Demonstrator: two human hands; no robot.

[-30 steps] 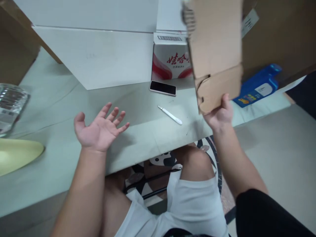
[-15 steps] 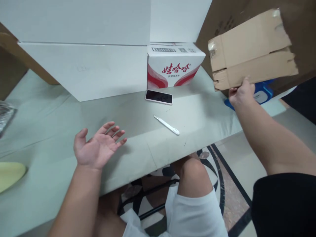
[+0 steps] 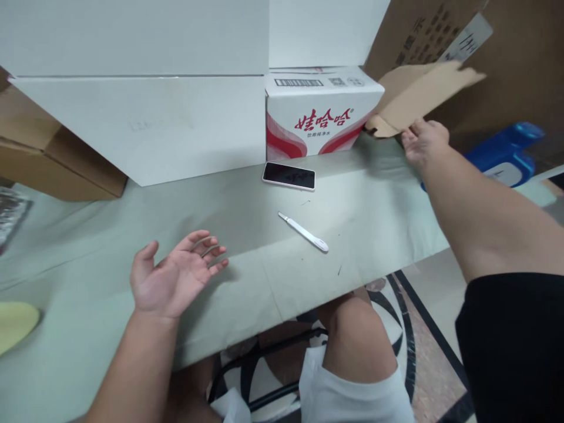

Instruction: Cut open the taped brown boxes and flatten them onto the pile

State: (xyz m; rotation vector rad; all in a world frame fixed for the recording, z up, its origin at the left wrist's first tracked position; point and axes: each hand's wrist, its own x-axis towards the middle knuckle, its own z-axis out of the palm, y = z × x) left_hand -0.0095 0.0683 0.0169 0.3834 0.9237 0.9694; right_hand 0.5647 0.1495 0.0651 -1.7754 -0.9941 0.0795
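My right hand (image 3: pixel 423 141) grips the lower edge of a flattened piece of brown cardboard (image 3: pixel 423 97), tilted beside the right end of a white carton with red lettering (image 3: pixel 324 120). Palm up, my left hand (image 3: pixel 176 273) hovers over the table's near side with fingers apart and nothing in it. A white-handled craft knife (image 3: pixel 304 232) lies on the green tablecloth (image 3: pixel 238 235) between my hands. Behind it a phone (image 3: pixel 289 176) rests face up, its screen dark, in front of the carton.
Large white box panels (image 3: pixel 176 126) stand at the back left, with a brown box (image 3: pixel 66 153) beside them. A blue bottle (image 3: pixel 506 155) is at the right, near a big brown carton (image 3: pixel 520 70). A yellow oval object (image 3: pixel 17 323) and a shiny packet (image 3: pixel 12 214) lie at the left.
The right hand has carried the cardboard back and left, tilting it flatter, close to the carton's right end. More of the blue bottle shows. My left hand stays nearly still.
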